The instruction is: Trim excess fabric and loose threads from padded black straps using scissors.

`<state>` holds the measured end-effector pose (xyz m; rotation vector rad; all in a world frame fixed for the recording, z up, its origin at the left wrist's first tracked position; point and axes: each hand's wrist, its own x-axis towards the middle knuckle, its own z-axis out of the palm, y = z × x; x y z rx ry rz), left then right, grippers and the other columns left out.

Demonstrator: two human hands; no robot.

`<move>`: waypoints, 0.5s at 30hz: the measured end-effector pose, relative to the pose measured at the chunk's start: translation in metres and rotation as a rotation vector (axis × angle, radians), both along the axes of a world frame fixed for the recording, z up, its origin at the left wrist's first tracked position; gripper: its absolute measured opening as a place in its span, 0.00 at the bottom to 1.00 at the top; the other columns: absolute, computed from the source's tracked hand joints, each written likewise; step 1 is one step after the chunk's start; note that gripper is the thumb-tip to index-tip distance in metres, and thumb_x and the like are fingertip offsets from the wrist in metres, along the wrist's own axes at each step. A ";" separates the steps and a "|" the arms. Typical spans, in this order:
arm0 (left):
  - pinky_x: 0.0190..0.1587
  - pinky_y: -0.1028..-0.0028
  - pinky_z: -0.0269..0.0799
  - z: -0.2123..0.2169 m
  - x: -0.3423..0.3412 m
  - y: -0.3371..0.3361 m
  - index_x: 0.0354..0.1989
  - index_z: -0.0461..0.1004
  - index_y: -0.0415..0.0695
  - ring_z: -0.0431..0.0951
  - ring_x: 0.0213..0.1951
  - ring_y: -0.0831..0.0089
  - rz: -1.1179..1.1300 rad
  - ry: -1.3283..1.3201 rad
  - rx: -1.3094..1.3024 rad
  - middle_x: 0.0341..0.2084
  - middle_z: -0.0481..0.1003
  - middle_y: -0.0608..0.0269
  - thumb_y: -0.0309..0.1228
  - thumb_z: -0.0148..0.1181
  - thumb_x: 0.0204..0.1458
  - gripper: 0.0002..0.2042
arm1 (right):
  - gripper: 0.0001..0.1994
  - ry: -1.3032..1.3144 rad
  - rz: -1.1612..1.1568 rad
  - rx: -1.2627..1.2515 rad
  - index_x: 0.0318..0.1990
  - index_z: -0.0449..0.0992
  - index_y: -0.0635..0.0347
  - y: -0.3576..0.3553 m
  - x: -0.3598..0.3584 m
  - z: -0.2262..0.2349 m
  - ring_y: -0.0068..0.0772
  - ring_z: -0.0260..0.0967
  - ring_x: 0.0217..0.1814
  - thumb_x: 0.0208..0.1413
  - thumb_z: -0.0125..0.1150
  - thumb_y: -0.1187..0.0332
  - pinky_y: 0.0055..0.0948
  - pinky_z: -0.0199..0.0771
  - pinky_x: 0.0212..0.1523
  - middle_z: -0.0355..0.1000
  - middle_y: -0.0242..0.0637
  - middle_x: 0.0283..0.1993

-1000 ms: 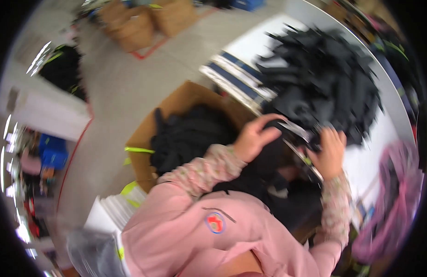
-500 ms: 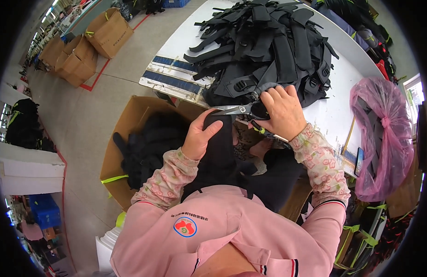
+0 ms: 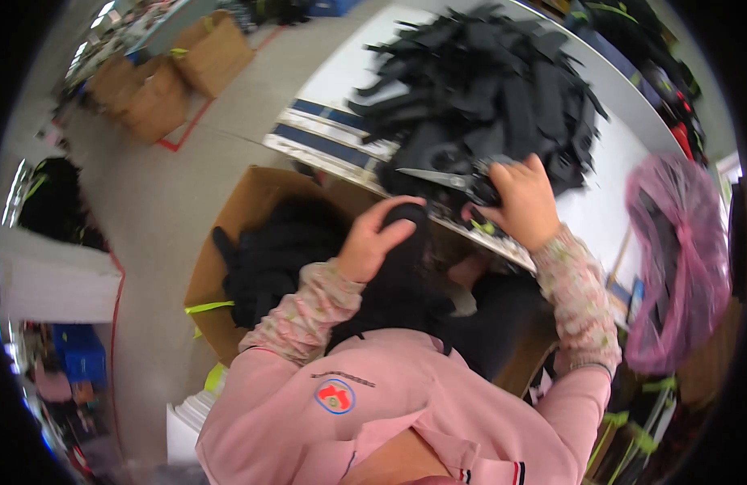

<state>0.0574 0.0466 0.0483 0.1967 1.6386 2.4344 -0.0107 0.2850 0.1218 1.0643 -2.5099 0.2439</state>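
A: What's the biggest thing there?
B: The white table, smooth and flat on top, with dark blue strips along its near left edge.

A: And on it?
B: A heaped pile of straps, matt black, long and flat, their ends sticking out every way.

A: Beside the table?
B: An open cardboard box, brown and stiff-walled, with soft black pieces bunched inside. Over on the right is a thin pink plastic bag, see-through and wrinkled, gathered at a knot.

A: How are the hands set?
B: The left hand is clamped, thumb on one side and fingers on the other, round the upper end of a black strap. That end looks rounded, and the strap hangs down toward the lap, near the table edge. The right hand is curled round the dark handles of the scissors.

A: Are the blades apart?
B: I can't tell; they're blurred. They're silver, slim and pointed, lying in front of the pile and aimed left.

A: Touching the strap?
B: No, the tip is just above its held end, with a small gap between.
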 end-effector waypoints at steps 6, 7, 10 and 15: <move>0.57 0.75 0.59 -0.008 -0.018 0.022 0.56 0.65 0.41 0.65 0.52 0.78 -0.068 0.381 -0.116 0.49 0.68 0.64 0.24 0.55 0.52 0.21 | 0.20 -1.016 0.048 -0.665 0.35 0.69 0.63 -0.019 0.030 -0.012 0.16 0.60 0.30 0.39 0.75 0.66 0.21 0.63 0.29 0.65 0.26 0.27; 0.57 0.75 0.58 0.001 -0.018 0.023 0.57 0.63 0.41 0.64 0.52 0.79 -0.097 0.337 -0.023 0.49 0.67 0.65 0.25 0.55 0.53 0.21 | 0.21 -1.057 0.046 -0.727 0.36 0.68 0.63 -0.024 0.031 -0.013 0.15 0.57 0.29 0.40 0.75 0.65 0.19 0.60 0.28 0.62 0.23 0.27; 0.53 0.77 0.59 0.015 -0.014 0.020 0.57 0.61 0.39 0.64 0.46 0.79 0.073 0.356 0.118 0.45 0.65 0.65 0.24 0.52 0.55 0.20 | 0.17 -0.989 0.017 -0.766 0.39 0.67 0.63 -0.042 0.033 0.011 0.13 0.55 0.29 0.45 0.70 0.71 0.17 0.56 0.27 0.60 0.21 0.28; 0.45 0.75 0.65 0.040 0.009 0.000 0.48 0.68 0.38 0.70 0.41 0.72 0.376 0.870 -0.165 0.41 0.70 0.57 0.22 0.52 0.53 0.13 | 0.13 -0.677 -0.019 -1.240 0.45 0.69 0.62 -0.046 0.019 0.038 0.20 0.65 0.32 0.52 0.61 0.73 0.20 0.66 0.31 0.67 0.30 0.34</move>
